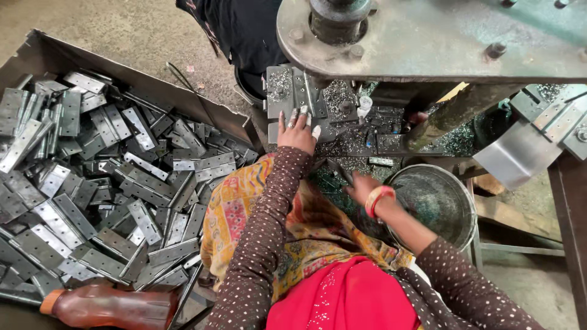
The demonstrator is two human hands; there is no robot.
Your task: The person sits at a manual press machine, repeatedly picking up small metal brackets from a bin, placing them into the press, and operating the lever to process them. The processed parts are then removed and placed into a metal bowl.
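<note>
Head camera, looking steeply down (close), over lap and workbench [367, 137]

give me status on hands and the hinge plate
Left hand flat on hinge plate at the press. Right hand low by metal bowl, grip hidden. Nothing between them.

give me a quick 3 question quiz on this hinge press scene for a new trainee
1. True or false: the left hand lies flat on a metal plate under the press.
2. What fills the cardboard box on the left? A) grey hinges B) red bolts C) wooden blocks
3. What lies at the bottom left, beside the hinges?

Key
1. True. The fingers are spread on the plate.
2. A.
3. A brown bottle with an orange cap, on its side.

The right hand, with a bangle at the wrist, is near the metal bucket; whether it holds anything cannot be told.
</note>
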